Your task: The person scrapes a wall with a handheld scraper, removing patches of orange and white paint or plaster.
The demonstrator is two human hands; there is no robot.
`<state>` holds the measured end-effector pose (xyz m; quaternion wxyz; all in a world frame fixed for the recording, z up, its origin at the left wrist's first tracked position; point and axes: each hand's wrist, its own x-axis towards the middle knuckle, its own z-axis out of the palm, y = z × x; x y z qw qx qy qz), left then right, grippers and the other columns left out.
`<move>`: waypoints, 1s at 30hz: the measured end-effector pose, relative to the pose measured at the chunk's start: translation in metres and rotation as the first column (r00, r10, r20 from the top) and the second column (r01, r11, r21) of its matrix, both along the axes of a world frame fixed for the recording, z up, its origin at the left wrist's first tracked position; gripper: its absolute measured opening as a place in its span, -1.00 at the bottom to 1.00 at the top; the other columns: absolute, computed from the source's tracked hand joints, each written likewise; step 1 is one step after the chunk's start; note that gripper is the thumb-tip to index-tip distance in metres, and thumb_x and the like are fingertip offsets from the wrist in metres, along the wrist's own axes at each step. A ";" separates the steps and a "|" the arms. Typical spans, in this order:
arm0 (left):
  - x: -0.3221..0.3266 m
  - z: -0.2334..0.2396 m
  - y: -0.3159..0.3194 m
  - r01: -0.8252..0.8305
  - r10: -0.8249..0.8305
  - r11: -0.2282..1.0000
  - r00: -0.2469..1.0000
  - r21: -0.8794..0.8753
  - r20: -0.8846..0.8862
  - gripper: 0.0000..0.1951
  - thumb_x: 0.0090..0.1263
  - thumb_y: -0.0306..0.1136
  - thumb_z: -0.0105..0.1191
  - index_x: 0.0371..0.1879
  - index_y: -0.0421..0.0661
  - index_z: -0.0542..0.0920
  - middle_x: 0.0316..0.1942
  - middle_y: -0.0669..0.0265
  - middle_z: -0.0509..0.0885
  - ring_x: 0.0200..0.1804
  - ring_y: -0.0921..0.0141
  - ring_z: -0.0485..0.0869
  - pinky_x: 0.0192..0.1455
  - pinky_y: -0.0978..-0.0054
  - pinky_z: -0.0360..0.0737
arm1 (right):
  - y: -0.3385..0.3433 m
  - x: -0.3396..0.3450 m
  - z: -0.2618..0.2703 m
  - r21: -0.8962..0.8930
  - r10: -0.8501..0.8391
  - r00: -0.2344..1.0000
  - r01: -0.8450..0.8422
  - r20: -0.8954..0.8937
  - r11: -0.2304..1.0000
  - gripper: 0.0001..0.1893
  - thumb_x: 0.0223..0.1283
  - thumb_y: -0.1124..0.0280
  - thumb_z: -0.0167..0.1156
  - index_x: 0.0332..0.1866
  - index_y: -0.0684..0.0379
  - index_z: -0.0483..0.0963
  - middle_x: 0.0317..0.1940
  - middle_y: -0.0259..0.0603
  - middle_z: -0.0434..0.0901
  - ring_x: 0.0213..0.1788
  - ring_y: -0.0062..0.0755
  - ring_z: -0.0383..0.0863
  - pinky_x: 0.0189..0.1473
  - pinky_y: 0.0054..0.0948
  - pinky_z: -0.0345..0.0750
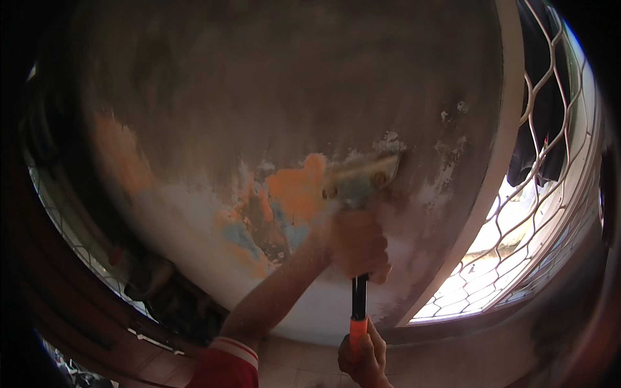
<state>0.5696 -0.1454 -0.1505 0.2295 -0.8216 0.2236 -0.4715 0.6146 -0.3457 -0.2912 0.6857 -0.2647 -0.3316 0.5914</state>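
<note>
A long-handled scraper with a black shaft and an orange grip stands roughly upright in the picture. My left hand, blurred, is closed round the upper shaft, just below the wide metal head, which has two round fasteners. Lower down, my right hand grips the orange part. The head lies over a worn, painted wall, beside a patch of bare orange paint; whether its blade touches the wall cannot be told. Bluish and grey layers show around that patch.
On the right, a pale frame borders an opening with a wavy metal grille, and dark cloth hangs there. Dark, unclear objects stand at the lower left. A tiled floor runs below the wall.
</note>
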 end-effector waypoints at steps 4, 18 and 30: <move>-0.005 -0.054 -0.007 -0.013 0.010 0.992 1.000 -0.123 -0.023 -0.75 -0.16 -0.35 0.13 -0.84 0.10 0.29 -0.81 0.53 0.25 -0.73 0.53 0.32 -0.65 0.59 0.24 | -0.025 -0.003 -0.003 -0.278 0.042 0.996 -0.064 -0.081 0.958 -0.76 0.42 0.13 -0.09 -0.27 0.05 0.32 -0.75 -0.56 0.17 -0.79 -0.74 0.13 -0.80 -0.68 0.05; 0.011 -0.045 -0.007 0.099 -0.089 0.993 0.984 -0.056 0.157 -0.72 -0.09 -0.41 0.11 -0.82 0.13 0.26 -0.80 0.53 0.25 -0.74 0.53 0.28 -0.66 0.61 0.23 | -0.013 0.004 -0.032 -0.310 -0.090 0.970 0.159 0.225 0.937 -0.72 0.40 0.12 -0.07 -0.10 0.13 0.32 -0.77 -0.51 0.18 -0.81 -0.72 0.13 -0.81 -0.66 0.07; 0.022 -0.030 -0.004 0.133 -0.124 0.990 0.975 -0.037 0.183 -0.71 -0.04 -0.40 0.08 -0.84 0.13 0.26 -0.81 0.54 0.26 -0.74 0.53 0.31 -0.67 0.61 0.24 | -0.010 0.012 -0.027 -0.186 -0.081 0.996 0.088 0.046 0.979 -0.72 0.39 0.09 -0.06 -0.19 0.11 0.31 -0.76 -0.51 0.17 -0.79 -0.69 0.16 -0.80 -0.64 0.09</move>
